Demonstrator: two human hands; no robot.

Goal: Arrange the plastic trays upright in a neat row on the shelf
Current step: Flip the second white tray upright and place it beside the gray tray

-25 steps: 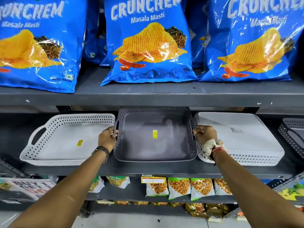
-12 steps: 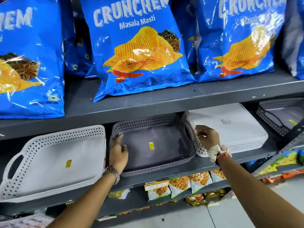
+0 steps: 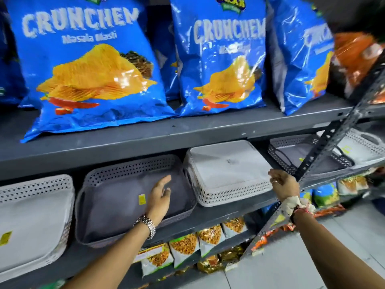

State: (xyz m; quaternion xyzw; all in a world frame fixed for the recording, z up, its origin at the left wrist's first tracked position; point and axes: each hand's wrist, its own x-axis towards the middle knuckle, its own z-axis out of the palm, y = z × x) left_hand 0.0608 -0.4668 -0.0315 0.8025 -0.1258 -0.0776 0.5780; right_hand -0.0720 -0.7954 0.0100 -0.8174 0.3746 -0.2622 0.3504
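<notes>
Several perforated plastic trays lean back along the middle shelf (image 3: pixel 208 215). A white tray (image 3: pixel 31 215) is at the far left, then a grey tray (image 3: pixel 116 197) with a yellow sticker, then a white tray (image 3: pixel 225 170) shown from its underside. Further right stand a dark grey tray (image 3: pixel 291 153) and another white tray (image 3: pixel 358 147). My left hand (image 3: pixel 159 198) hovers in front of the grey tray's right part, fingers spread, holding nothing. My right hand (image 3: pixel 284 184) is just off the right edge of the underside-out white tray, fingers loosely apart, empty.
Large blue crisp bags (image 3: pixel 89 69) fill the shelf above. Small snack packets (image 3: pixel 208 238) line the shelf below. A slotted metal upright (image 3: pixel 325 147) crosses diagonally in front of the right trays. Pale floor tiles (image 3: pixel 312 268) lie at the lower right.
My left hand let go of the grey tray's left handle and moved across to its right part. My right hand came off the white tray's edge. The view swung to the right.
</notes>
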